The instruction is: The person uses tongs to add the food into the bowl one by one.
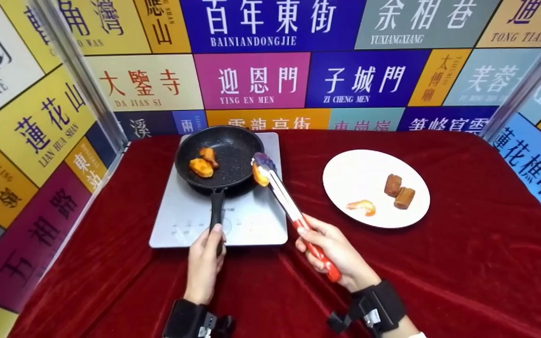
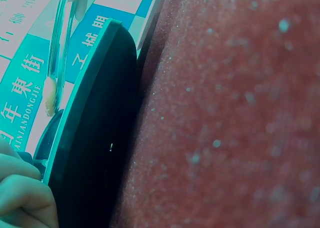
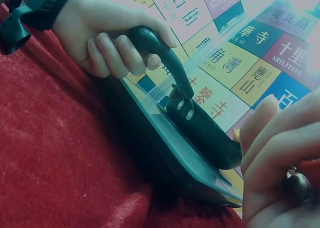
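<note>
My left hand (image 1: 204, 265) grips the handle of a black frying pan (image 1: 237, 162), which sits on a flat silver induction cooker (image 1: 258, 223). Inside the pan, toward its left, lie two browned orange food pieces (image 1: 201, 168) that look like chicken wing parts. With my right hand (image 1: 334, 251) I hold red-handled metal tongs (image 1: 290, 203). Their tips are at the pan's right rim, with an orange-yellow food piece (image 1: 260, 176) between them; a purple patch shows beside it. In the right wrist view, the left hand (image 3: 112, 48) has its fingers curled round the pan handle (image 3: 172, 63).
To the right, a white oval plate (image 1: 359, 171) holds a shrimp (image 1: 362, 207) and two brown cylindrical food pieces (image 1: 404, 198). A dark red velvet cloth (image 1: 477, 263) covers the table. Panels with colourful printed signs (image 1: 251, 80) stand behind and at both sides.
</note>
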Tool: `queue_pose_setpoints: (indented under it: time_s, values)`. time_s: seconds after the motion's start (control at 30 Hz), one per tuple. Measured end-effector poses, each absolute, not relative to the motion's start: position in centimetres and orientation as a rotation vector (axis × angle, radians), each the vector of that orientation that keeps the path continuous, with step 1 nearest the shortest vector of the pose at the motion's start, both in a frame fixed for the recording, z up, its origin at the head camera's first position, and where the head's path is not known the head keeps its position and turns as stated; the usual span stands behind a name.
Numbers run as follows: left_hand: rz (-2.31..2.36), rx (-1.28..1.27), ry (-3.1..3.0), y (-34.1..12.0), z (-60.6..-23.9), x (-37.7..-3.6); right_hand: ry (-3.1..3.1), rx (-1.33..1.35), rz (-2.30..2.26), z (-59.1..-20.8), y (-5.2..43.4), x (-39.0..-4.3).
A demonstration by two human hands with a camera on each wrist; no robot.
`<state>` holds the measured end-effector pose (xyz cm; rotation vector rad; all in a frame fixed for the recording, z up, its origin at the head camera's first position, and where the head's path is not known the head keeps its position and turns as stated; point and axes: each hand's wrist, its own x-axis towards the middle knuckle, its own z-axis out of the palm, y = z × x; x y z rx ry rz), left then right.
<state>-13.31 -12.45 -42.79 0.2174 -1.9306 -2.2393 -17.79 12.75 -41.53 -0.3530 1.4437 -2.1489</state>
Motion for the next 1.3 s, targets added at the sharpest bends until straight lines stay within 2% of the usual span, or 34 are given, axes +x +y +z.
queue_pose_setpoints:
  time_s: [0.33,0.83,1.3]
  values:
    - [-2.244,0.201,-1.918,-12.0,-42.1,-13.1,1.487,-0.382,-2.121,-41.1,11.7,-19.0]
    - [-2.235,0.191,-1.919,-12.0,-42.1,-13.1,1.658,-0.313,-2.023,-39.8,8.3,-22.9]
    - [-2.224,0.193,-1.926,-12.1,-41.9,-13.0,1.998,-0.375,-1.862,-38.6,5.1,-25.8]
